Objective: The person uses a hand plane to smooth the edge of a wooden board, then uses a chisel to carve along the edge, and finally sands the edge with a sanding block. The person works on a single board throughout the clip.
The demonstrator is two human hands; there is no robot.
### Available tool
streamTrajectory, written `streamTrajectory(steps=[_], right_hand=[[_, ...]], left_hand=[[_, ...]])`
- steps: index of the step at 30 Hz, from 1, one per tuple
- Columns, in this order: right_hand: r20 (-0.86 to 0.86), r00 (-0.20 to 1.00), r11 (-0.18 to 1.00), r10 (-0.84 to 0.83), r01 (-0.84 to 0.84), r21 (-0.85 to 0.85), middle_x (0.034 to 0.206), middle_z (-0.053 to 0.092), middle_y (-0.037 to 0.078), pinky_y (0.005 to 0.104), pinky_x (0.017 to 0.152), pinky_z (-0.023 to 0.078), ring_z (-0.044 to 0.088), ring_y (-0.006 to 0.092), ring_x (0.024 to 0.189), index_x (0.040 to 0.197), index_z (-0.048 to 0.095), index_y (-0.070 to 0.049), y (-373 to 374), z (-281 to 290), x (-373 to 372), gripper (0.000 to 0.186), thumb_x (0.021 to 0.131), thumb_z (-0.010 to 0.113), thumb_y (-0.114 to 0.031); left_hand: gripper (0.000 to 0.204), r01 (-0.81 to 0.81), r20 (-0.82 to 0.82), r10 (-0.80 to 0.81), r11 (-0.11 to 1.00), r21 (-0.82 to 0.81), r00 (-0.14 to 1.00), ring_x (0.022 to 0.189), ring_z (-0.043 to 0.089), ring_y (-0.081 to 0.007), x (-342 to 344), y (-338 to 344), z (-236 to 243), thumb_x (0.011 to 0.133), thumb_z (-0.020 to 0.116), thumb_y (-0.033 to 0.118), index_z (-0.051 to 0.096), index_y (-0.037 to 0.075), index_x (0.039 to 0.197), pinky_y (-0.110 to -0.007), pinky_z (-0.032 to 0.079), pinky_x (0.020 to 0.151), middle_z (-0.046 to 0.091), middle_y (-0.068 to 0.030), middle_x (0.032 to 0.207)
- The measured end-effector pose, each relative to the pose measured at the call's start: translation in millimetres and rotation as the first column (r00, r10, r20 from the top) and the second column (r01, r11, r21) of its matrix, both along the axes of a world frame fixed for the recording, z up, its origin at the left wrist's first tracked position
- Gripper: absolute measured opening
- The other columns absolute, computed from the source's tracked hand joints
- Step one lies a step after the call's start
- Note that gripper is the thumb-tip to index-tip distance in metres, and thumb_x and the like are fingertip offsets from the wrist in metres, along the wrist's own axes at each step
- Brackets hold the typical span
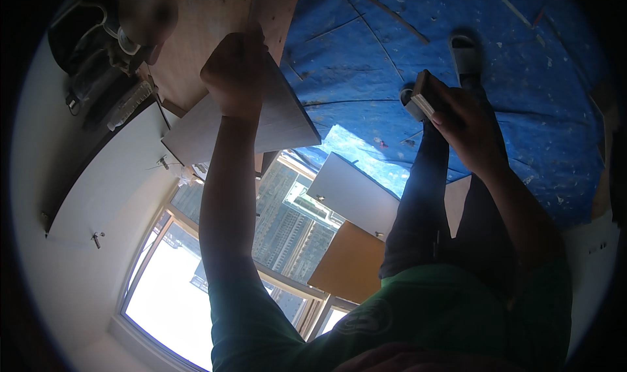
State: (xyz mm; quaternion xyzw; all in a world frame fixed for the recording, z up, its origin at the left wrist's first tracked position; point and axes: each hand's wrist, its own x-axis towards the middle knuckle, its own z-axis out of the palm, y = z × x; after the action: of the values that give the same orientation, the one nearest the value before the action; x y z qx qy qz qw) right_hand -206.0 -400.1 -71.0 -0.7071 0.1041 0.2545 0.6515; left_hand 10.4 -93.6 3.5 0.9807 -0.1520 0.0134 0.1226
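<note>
My left hand [232,75] is closed in a fist above a grey wood-grain panel [287,120], close to its upper edge. The fingers face away, so what they grip is hidden. On the right, my right hand [467,127] is wrapped round a short wooden block [428,97], held in the air above my legs. The block's pale, layered end points toward the upper left. Behind the grey panel stands a light wooden surface [202,45], partly covered by my left hand.
Blue sheeting [366,58] with scraps and thin strips covers the floor under my sandals. A white door with hinges [356,189] and an orange-brown board [349,261] lean near the window [176,293]. A long white panel with hinges [104,189] is at left, beside dark clutter [98,78].
</note>
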Motion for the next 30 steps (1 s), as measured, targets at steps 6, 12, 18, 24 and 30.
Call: streamTrajectory(steps=[6,12,18,24,30], right_hand=[[-0.392,0.909,0.909,-0.146,0.280,0.310,0.116,0.065,0.014,0.0389,0.095,0.052,0.066,0.0202,0.103,0.157,0.045,-0.011,12,-1,16,0.075,0.104,0.050,-0.063],[-0.140,0.990,0.920,-0.030,0.082,0.383,0.126,0.065,0.015,0.0401,0.101,0.050,0.066,0.0237,0.113,0.152,0.047,-0.006,53,-17,57,0.079,0.101,0.056,-0.065],[0.077,0.988,0.923,-0.133,0.095,0.372,0.129,0.065,0.020,0.0428,0.103,0.052,0.066,0.0309,0.121,0.149,0.049,-0.006,131,-9,110,0.074,0.098,0.067,-0.057],[0.211,0.915,0.873,-0.344,0.229,0.432,0.135,0.060,0.022,0.0421,0.104,0.052,0.063,0.0363,0.123,0.149,0.048,-0.004,178,4,138,0.074,0.097,0.071,-0.052],[0.392,0.910,0.962,-0.134,0.024,0.273,0.141,0.050,0.021,0.0462,0.111,0.046,0.052,0.0361,0.134,0.152,0.042,-0.004,164,20,60,0.077,0.095,0.074,-0.045]], left_hand=[[0.032,0.230,0.006,-0.231,0.972,0.041,0.973,0.109,0.069,-0.0300,-20,6,4,0.099,0.070,0.034,0.074,0.003,0.103,-0.043,0.053,0.093,0.074,-0.0142,0.112],[0.077,0.389,-0.046,-0.386,0.910,0.143,0.921,0.154,0.033,-0.0442,-40,46,10,0.107,0.044,0.057,0.040,-0.002,0.157,-0.061,0.020,0.123,0.035,-0.0286,0.164],[0.078,0.113,-0.058,-0.107,0.986,0.119,0.993,0.155,0.028,-0.0471,-30,86,9,0.108,0.041,0.054,0.034,-0.004,0.160,-0.058,0.020,0.124,0.027,-0.0311,0.167],[0.086,0.116,-0.084,-0.111,0.991,0.064,0.990,0.154,0.031,-0.0460,-26,94,4,0.103,0.047,0.061,0.032,0.000,0.162,-0.062,0.019,0.124,0.027,-0.0298,0.168],[0.076,0.131,-0.060,-0.125,0.984,0.121,0.990,0.153,0.032,-0.0469,-27,93,5,0.108,0.040,0.053,0.033,0.000,0.161,-0.059,0.023,0.124,0.029,-0.0303,0.167]])
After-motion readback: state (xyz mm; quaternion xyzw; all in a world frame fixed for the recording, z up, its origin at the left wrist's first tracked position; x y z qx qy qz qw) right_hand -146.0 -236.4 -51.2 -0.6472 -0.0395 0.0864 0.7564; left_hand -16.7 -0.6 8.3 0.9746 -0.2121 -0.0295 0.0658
